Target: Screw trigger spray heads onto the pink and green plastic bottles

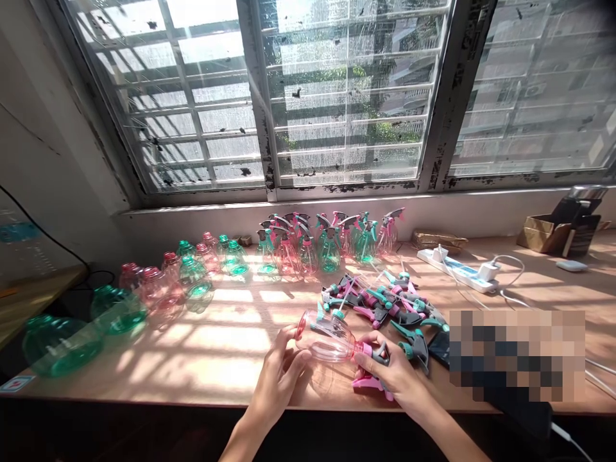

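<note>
Held sideways between my hands is a clear pink spray bottle (330, 338), its neck pointing right. My left hand (282, 367) grips the bottle's base end. The fingers of my right hand (385, 364) close round a pink and grey spray head (368, 350) at the bottle's neck; whether it is fully seated I cannot tell. Another pink trigger head (373, 384) lies just under my right hand. Beyond the bottle is a heap of loose trigger spray heads (380, 298), pink, green and grey, some with dip tubes.
Open-necked green bottles (62, 346) and pink bottles (161, 292) line the left side. Several bottles with spray heads (330, 247) stand by the window wall. A power strip (457, 269) with cables, a cardboard box (543, 234) and a dark, partly blurred device (524, 404) are on the right.
</note>
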`<state>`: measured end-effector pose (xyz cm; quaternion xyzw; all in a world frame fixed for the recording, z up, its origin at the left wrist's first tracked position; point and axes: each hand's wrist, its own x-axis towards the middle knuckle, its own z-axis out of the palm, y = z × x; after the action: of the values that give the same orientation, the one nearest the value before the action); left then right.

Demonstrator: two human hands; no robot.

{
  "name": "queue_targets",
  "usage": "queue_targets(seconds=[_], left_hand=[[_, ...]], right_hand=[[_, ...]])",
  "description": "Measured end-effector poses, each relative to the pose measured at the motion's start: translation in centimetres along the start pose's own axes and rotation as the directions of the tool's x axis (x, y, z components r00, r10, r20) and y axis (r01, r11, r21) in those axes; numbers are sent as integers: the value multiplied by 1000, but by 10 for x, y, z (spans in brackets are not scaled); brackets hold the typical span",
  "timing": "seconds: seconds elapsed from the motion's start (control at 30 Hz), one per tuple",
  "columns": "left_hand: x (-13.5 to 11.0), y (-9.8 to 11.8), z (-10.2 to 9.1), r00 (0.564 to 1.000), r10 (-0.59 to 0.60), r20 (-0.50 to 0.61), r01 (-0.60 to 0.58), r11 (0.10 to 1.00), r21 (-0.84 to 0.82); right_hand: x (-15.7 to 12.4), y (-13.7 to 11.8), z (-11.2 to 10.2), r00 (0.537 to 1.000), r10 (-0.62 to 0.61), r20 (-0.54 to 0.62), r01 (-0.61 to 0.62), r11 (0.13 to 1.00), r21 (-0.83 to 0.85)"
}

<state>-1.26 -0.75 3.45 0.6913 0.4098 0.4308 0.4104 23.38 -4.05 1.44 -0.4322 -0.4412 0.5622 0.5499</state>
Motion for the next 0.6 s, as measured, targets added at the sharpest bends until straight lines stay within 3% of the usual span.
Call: queue_targets(seconds=[0.13, 0.33, 0.6], left_hand=[[3, -1, -1, 998, -38, -57, 39, 999, 7], [3, -2, -1, 997, 44, -68, -45, 999, -13], [-1, 4, 6, 999, 20, -50, -29, 983, -182]], right_hand=[[0, -1, 2, 1000, 10, -4, -10, 1000, 0], [3, -1, -1, 999, -14, -31, 15, 1000, 23], [0, -3, 3, 1000, 21, -16, -21, 1000, -11]])
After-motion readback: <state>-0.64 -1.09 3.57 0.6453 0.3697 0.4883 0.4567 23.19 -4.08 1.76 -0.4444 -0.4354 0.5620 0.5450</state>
